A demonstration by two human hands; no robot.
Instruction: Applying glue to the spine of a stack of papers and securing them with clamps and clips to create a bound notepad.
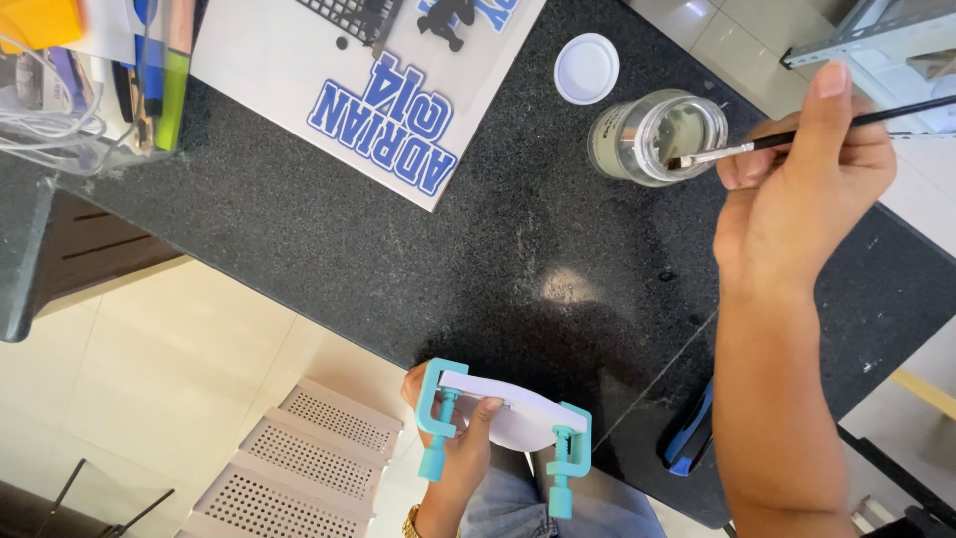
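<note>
Black-handled thin paintbrush at upper right of frame, pinched in the right hand: fingers curled around the shaft, thumb extended up along it; bristle tip sits inside the mouth of an open clear glass jar with cloudy whitish contents; jar stands on the black speckled stone counter, upper centre-right; its round white lid lies flat on the counter just up-left of the jar, apart from it.

Lower centre: left hand grips a white flat piece held by two teal clamps, one at each end; thumb pressed on the white face, fingers wrapped behind next to the left clamp; piece is off the counter edge, above the person's lap in blue jeans; gold wristband at the bottom edge.

Upper centre-left: white sheet with blue block lettering lies on the counter; black cut-out figure on a second sheet at the top edge; cluttered items incl. yellow-green strip at upper left.

Lower right: blue-black object at the counter edge, partly hidden by the right forearm; can't tell what it is.

Bottom left: white perforated stepped panels on the beige tile floor.
</note>
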